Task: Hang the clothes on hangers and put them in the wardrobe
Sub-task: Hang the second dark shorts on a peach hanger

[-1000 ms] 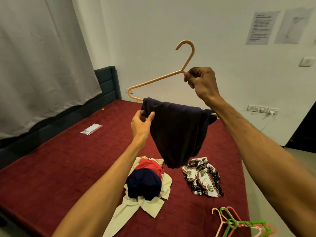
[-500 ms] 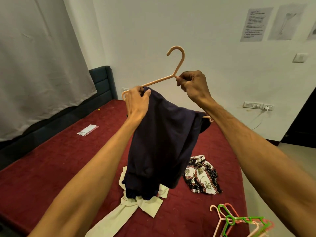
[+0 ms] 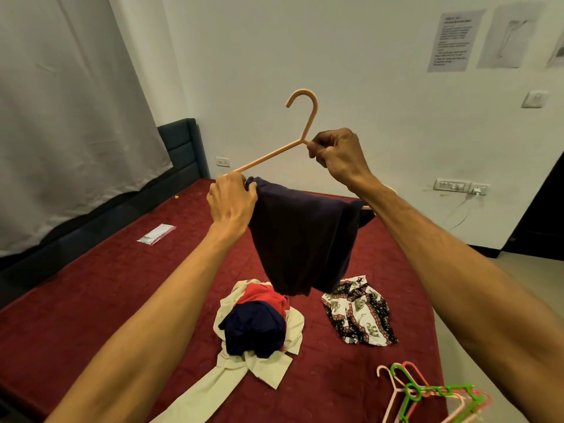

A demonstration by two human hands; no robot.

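The left hand [image 3: 232, 199] has risen from below the peach hanger [image 3: 308, 123] to its left tip, pinching the dark garment [image 3: 302, 239] there. The garment, draped long over the clothes pile [image 3: 259, 325] 0.5 s ago, now hangs shorter, uncovering it.

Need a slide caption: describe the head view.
Right hand holds an orange hanger at its neck while left hand pinches a dark garment draped on it, above a bed.

You've one orange hanger [image 3: 309, 123] raised, at least three spare hangers [image 3: 427, 392] lying. One dark garment [image 3: 305, 239] hangs; four other garments [image 3: 253, 328] lie
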